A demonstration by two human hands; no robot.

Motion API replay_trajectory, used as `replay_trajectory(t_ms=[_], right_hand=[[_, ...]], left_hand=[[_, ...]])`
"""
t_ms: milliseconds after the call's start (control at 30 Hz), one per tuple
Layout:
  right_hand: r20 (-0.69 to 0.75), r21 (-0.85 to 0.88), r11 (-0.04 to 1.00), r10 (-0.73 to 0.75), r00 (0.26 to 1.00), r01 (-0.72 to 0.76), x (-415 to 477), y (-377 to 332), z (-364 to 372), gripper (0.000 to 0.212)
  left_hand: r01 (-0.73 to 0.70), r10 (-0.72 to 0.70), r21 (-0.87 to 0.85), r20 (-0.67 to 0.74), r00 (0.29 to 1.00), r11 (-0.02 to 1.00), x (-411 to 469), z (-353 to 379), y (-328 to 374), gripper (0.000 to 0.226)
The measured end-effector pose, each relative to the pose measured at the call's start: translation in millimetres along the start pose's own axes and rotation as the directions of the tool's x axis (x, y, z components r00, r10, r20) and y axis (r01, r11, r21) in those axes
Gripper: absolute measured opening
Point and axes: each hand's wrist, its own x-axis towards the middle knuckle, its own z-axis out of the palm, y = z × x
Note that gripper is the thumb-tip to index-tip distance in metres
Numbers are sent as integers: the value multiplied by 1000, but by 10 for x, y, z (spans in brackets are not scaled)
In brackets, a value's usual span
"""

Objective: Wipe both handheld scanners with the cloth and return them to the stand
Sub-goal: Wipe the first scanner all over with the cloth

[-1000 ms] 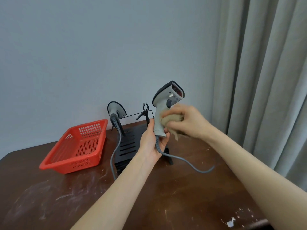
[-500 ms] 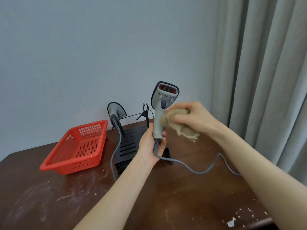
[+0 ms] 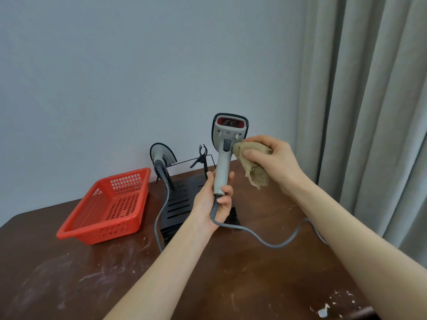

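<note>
My left hand (image 3: 213, 199) grips the lower handle of a grey handheld scanner (image 3: 225, 148), held upright above the table with its red window facing me. Its grey cable (image 3: 265, 241) loops over the table to the right. My right hand (image 3: 275, 162) holds a bunched tan cloth (image 3: 253, 165) against the right side of the scanner, just below its head. A second grey scanner (image 3: 161, 155) sits in the black stand (image 3: 180, 202) behind my left hand, head up, with its cable hanging down.
A red slotted basket (image 3: 108, 206) stands on the dark wooden table (image 3: 231, 285) to the left of the stand. The wall is close behind, and grey curtains (image 3: 369, 112) hang at the right. White flecks lie near the table's front right edge.
The scanner has turned so its window faces me squarely. My right hand with the cloth has slid off the handle to the scanner's right side and upward toward the head.
</note>
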Motion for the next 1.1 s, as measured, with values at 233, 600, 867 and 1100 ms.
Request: replay_trajectory(t_ms=[233, 600, 867, 1100], right_hand=[[333, -293, 945, -43, 942, 146, -149, 29, 120, 21], [469, -230, 973, 92, 879, 21, -75, -9, 10, 13], [-95, 42, 990, 141, 985, -138, 37, 163, -149, 15], [31, 79, 985, 152, 988, -154, 16, 128, -274, 21]], left_hand=[[-68, 79, 159, -62, 995, 985, 18, 67, 8, 39], [-1, 3, 169, -12, 1000, 986, 34, 158, -59, 30], [24, -15, 299, -32, 999, 954, 38, 276, -199, 33], [-14, 19, 524, -4, 1000, 852, 34, 298, -123, 17]])
